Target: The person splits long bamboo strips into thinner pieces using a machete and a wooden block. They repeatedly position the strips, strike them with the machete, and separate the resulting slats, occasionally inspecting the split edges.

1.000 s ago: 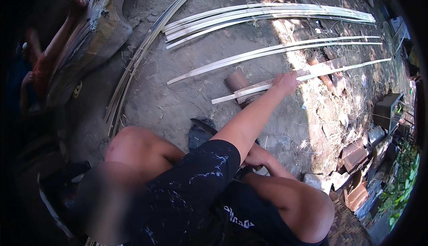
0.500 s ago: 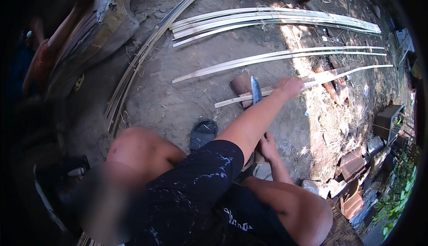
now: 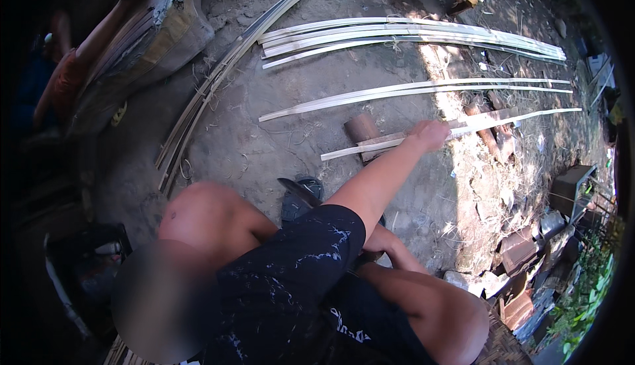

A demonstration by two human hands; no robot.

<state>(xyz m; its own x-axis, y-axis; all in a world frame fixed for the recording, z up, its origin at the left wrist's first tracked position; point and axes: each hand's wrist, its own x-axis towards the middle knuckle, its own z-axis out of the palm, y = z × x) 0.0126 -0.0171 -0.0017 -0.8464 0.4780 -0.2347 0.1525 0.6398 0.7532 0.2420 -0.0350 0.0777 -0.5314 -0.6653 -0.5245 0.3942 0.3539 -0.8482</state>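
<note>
My left hand [image 3: 431, 135] is closed on a long pale split-bamboo strip [image 3: 350, 152], holding it low over the ground. The strip's near end rests over a short brown log [image 3: 362, 127] and a flat brown wooden piece lying under it. My right hand [image 3: 383, 242] is under my left arm, partly hidden by it, with its fingers wrapped round the handle of a large knife. The knife's dark blade [image 3: 299, 193] points left, over a dark sandal [image 3: 311, 185]; its middle is hidden behind my left arm.
More pale strips [image 3: 410, 90] and a bundle of strips [image 3: 410, 32] lie farther off. Another bundle [image 3: 218, 74] curves along the left. Rubble and a dark box [image 3: 570, 187] stand at the right. At the far left is another person's arm or leg [image 3: 99, 41].
The knife has swung from upright beside the strip to pointing left over my sandal. My right hand has drawn back toward my body. My left hand stays on the strip.
</note>
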